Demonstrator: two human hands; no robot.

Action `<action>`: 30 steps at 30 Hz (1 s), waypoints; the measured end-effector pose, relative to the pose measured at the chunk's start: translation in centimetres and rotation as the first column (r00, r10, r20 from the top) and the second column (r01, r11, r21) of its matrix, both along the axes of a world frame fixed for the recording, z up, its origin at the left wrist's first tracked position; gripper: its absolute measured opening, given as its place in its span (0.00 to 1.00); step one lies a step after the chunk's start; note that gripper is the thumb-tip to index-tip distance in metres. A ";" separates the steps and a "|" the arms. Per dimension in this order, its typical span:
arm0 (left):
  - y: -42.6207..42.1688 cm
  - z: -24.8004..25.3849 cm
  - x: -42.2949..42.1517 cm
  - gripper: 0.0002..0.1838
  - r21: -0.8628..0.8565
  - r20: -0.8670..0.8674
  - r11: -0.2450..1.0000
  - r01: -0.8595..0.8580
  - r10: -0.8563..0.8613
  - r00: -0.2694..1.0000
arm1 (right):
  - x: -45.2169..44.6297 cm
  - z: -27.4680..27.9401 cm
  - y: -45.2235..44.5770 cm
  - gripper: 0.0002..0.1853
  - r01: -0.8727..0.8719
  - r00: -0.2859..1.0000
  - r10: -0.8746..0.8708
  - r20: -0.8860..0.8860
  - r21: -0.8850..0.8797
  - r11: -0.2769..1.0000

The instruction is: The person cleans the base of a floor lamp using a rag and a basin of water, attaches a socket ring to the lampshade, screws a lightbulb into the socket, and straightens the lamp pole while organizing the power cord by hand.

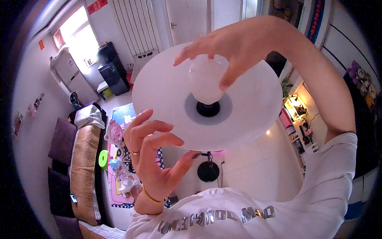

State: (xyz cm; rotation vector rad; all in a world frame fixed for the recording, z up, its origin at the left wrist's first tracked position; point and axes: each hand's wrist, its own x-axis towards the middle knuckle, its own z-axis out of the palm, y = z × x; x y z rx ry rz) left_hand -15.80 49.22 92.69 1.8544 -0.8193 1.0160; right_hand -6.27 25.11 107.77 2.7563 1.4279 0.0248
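Observation:
A wide white bowl-shaped lampshade (254,107) fills the middle of the view, facing up. At its centre a round white light bulb (205,85) stands in a black socket (208,109). My right hand (234,47) reaches over the shade from the right, its fingers spread around the bulb's upper part; the thumb overlaps the bulb's right side, and the index finger stays apart on the left. At the near left rim my left hand (155,155) has the thumb below the edge and a bent index finger above it. The black lamp base (208,171) shows on the floor beneath.
On the left, a sofa with a brown cover (84,171) runs beside a patterned mat or low table (115,187) bearing toys. A green stool (103,159) stands there. To the right are a lit shelf (295,107) and dark furniture. A cable (222,173) lies by the base.

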 end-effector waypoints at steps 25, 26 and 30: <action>-0.1 0.1 0.0 0.17 0.009 0.015 1.000 0.010 -0.011 1.000 | -2.0 1.5 4.8 0.41 0.601 0.744 -0.668 -0.025 -0.411 0.686; -0.1 0.0 0.0 0.16 0.008 0.017 1.000 0.006 -0.006 1.000 | -2.0 1.7 4.9 0.42 0.604 0.736 -0.676 -0.041 -0.411 0.682; 0.1 0.2 0.1 0.16 0.018 0.028 1.000 0.003 -0.004 1.000 | -2.4 2.1 3.5 0.37 0.509 0.860 -0.504 0.080 -0.208 0.835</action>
